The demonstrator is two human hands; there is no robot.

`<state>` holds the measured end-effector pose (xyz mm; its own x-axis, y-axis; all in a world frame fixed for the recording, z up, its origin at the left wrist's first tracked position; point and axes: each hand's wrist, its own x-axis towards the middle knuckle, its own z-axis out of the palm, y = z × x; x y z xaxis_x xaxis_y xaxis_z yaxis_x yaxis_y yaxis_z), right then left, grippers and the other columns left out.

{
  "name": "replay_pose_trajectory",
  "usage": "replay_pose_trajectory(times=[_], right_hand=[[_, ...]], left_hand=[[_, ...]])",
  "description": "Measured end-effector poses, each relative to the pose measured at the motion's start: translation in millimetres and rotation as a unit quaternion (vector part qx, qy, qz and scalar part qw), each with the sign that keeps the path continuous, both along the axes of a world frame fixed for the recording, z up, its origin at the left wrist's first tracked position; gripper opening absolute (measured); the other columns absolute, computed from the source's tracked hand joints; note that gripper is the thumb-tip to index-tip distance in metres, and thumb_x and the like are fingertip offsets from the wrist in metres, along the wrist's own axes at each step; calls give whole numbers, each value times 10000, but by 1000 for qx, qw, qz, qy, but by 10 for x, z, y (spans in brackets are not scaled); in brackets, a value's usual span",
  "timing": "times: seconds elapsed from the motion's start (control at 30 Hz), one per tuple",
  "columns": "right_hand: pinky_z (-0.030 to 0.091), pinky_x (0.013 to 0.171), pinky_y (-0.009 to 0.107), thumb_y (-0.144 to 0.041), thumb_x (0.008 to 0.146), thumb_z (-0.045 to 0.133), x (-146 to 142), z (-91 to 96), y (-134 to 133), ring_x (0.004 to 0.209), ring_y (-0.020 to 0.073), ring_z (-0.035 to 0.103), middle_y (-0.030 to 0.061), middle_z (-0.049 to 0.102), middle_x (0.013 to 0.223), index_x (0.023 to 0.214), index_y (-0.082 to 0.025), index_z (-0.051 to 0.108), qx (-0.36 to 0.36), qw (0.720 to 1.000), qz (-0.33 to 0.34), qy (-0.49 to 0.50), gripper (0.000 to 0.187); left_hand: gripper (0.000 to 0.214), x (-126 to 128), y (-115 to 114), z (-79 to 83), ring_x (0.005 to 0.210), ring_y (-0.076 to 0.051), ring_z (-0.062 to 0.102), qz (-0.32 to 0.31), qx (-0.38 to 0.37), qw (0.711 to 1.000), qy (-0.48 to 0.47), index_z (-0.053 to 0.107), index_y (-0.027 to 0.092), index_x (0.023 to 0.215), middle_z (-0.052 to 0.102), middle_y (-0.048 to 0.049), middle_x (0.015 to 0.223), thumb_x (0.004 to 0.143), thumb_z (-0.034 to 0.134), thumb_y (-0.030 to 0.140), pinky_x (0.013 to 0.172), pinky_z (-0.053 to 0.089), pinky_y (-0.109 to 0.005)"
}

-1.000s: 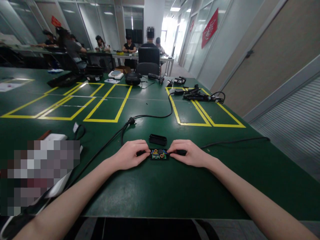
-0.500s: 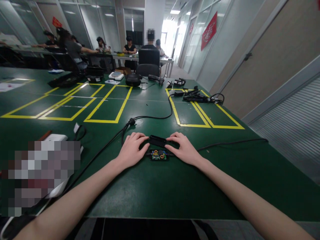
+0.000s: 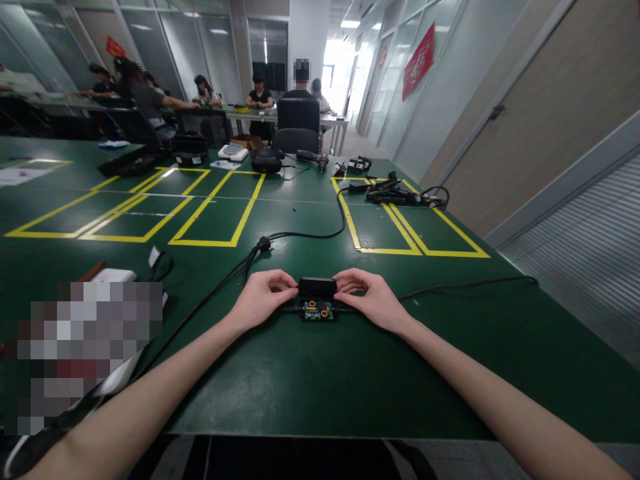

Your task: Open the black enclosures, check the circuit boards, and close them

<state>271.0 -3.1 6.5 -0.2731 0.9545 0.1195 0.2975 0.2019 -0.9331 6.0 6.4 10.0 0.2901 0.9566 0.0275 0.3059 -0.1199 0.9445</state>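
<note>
- Left hand (image 3: 265,297) pinches the left end of a black lid (image 3: 318,288) between thumb and fingers
- Right hand (image 3: 369,298) pinches its right end the same way
- Lid is just beyond an open black case with a circuit board (image 3: 319,311), toward the tabletop's (image 3: 320,387) near edge
- Black cords (image 3: 400,192) lie near the far right corner

Head view, facing forward-down, table (image 3: 320,380) close below; far detail unclear.

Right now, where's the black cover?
In the head view, the black cover is near the centre, between the left hand and the right hand, which hold its ends, just beyond the circuit board.
</note>
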Motion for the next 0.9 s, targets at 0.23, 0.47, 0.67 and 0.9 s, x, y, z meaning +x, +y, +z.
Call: replay_pose_trajectory(times=[0.23, 0.47, 0.67, 0.9], right_hand=[[643, 861, 385, -297, 805, 770, 38, -35, 6, 841, 181, 745, 47, 768, 943, 1152, -188, 723, 32, 999, 23, -13, 368], [615, 882, 405, -309, 882, 725, 69, 58, -20, 908, 208, 728, 76, 766, 1016, 1127, -186, 737, 84, 992, 76, -60, 274], [576, 869, 378, -318, 992, 621, 122, 167, -49, 922, 208, 712, 81, 743, 995, 961, -187, 749, 172, 971, 139, -86, 186], [562, 883, 354, -271, 941, 689, 100, 126, -96, 971, 199, 706, 94, 709, 1081, 987, -192, 695, 221, 944, 193, -150, 92]], left_hand=[[190, -12, -10, 16, 637, -159, 685, -20, -1, 1000, 0, 709, 164, 824, 755, -22, 715, 757, 759, 335, 622, 531, -261], [197, -27, -28, 67, 736, -177, 714, -38, 37, 999, 5, 701, 160, 948, 779, -43, 828, 787, 695, 274, 721, 568, -305], [249, -64, -88, 197, 890, -206, 721, -81, 97, 991, 46, 690, 179, 1105, 786, -40, 905, 910, 578, 285, 890, 562, -367], [268, -53, -144, 114, 896, -210, 686, -168, 226, 951, 130, 693, 185, 964, 714, -60, 990, 840, 776, 407, 836, 539, -329]])
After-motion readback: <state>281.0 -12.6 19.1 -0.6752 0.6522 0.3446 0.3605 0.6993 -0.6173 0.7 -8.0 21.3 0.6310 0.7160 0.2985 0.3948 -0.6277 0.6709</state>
